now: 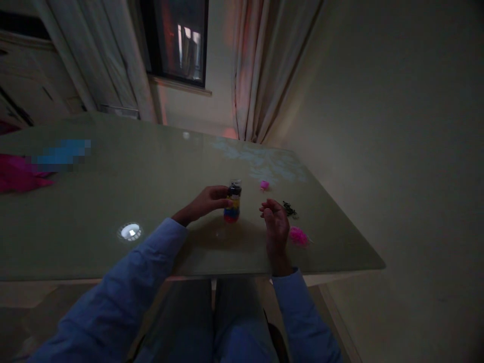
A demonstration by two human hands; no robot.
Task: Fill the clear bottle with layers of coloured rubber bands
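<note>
A small clear jar stands upright on the table, with red, blue, yellow and black layers inside. My left hand is closed around the jar's left side. To the right of the jar, my right hand is raised a little over the table with its fingers curled; whether anything small is between them is too dim to tell. Beside it lie a pile of black pieces and a pile of pink pieces. Farther back sits a small pink item.
A round clear dish lies on the table at the left. Pink cloth and a blurred blue item are at the far left. A wall runs along the right side, and curtains hang behind.
</note>
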